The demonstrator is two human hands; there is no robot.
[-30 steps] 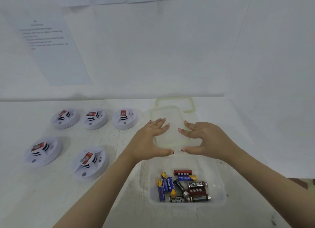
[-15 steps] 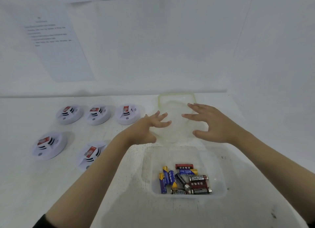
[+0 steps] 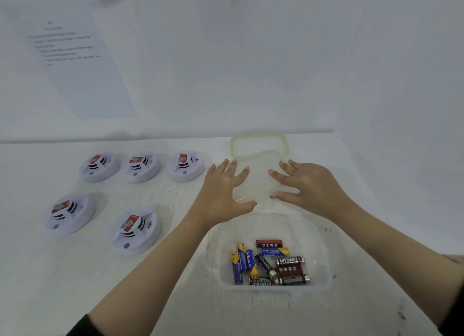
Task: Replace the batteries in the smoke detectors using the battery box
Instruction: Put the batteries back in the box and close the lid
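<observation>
Spreading wider than a moment ago, the empty fingers of the left hand and right hand are reaching over the clear lid, while behind them, toward the person, the battery box is holding light, slippery batteries, likely best pinched mid-barrel.

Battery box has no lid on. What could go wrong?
1. The left forearm passes the corner of the open battery box; a bump might spill the batteries.
2. Old ones from the smoke detectors could get muddled into that mixed pile.
3. The clear lid between the left hand and right hand is hard to see; easy to knock.
</observation>
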